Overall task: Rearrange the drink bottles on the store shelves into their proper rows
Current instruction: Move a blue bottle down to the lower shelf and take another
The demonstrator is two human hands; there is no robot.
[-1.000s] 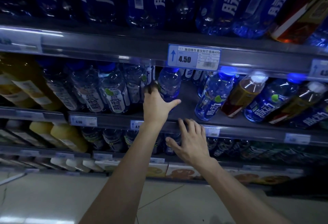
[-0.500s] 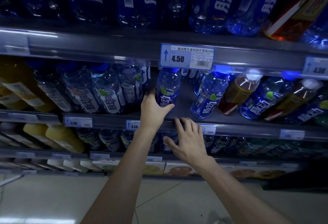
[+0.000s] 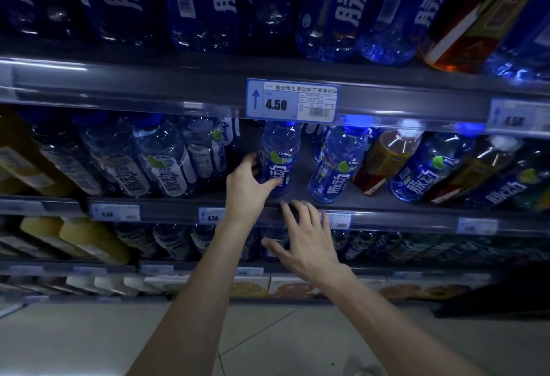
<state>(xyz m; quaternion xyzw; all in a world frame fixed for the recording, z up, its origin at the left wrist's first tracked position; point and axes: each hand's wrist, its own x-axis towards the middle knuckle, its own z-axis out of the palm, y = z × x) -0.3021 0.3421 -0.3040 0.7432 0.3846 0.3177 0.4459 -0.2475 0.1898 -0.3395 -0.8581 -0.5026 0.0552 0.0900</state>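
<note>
My left hand [image 3: 245,189] grips the lower part of a clear blue drink bottle [image 3: 278,155] with a blue label, standing upright near the front of the middle shelf [image 3: 387,207]. My right hand [image 3: 306,240] hovers just below the shelf's front edge, fingers spread, holding nothing. To the right stand another blue bottle [image 3: 336,164], an amber tea bottle [image 3: 384,161] with a white cap, a further blue bottle [image 3: 428,170] and a second amber bottle [image 3: 476,170]. Left of my hand is a row of blue bottles with white labels [image 3: 166,164].
A price tag reading 4.50 [image 3: 291,101] hangs on the upper shelf rail. Large blue bottles [image 3: 208,3] fill the top shelf, with an amber bottle [image 3: 464,21] among them. Yellow juice bottles [image 3: 89,240] sit low left. Dark bottles and cartons fill lower shelves above a tiled floor [image 3: 89,340].
My left hand has drawn the blue bottle forward from the back of the shelf toward the front edge. My right hand stays under the shelf rail.
</note>
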